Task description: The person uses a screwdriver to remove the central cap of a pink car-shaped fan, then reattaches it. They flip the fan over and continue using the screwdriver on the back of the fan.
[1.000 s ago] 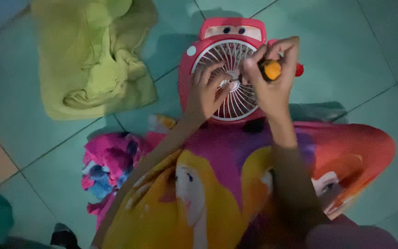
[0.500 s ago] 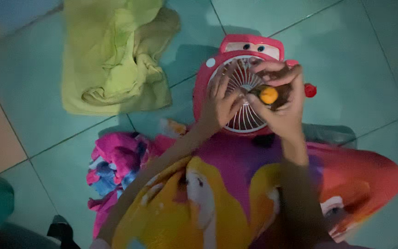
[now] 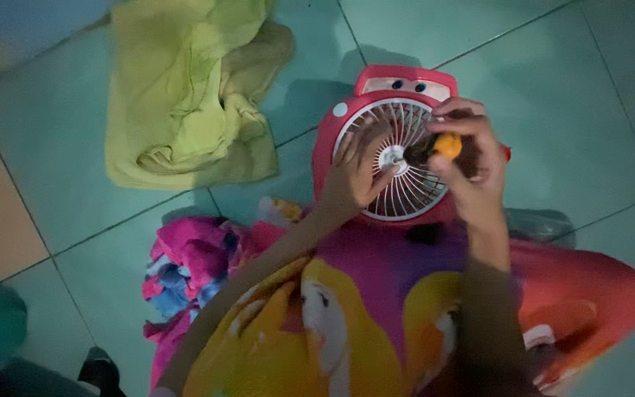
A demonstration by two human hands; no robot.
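Two hands meet at our small red plastic fan (image 3: 398,147), at twelve o'clock before our lap: our right hand (image 3: 468,165) still grips an orange-handled screwdriver (image 3: 435,147), its tip now at the hub; our left hand (image 3: 354,173) lies spread on the white grille. Crumpled yellow-green cloth (image 3: 192,95) lies at ten o'clock.

Small fan (image 3: 398,158) standing on the tiled floor (image 3: 575,88), just beyond the lap. Left hand (image 3: 354,176) resting on the left half of the fan's grille, right hand (image 3: 472,165) over the right half, with a screwdriver (image 3: 439,147) pointing in at the hub. Crumpled towel (image 3: 192,95) lying well to the left and farther back. Bundle of cloth (image 3: 192,268) on the floor, near left, beside the knee.
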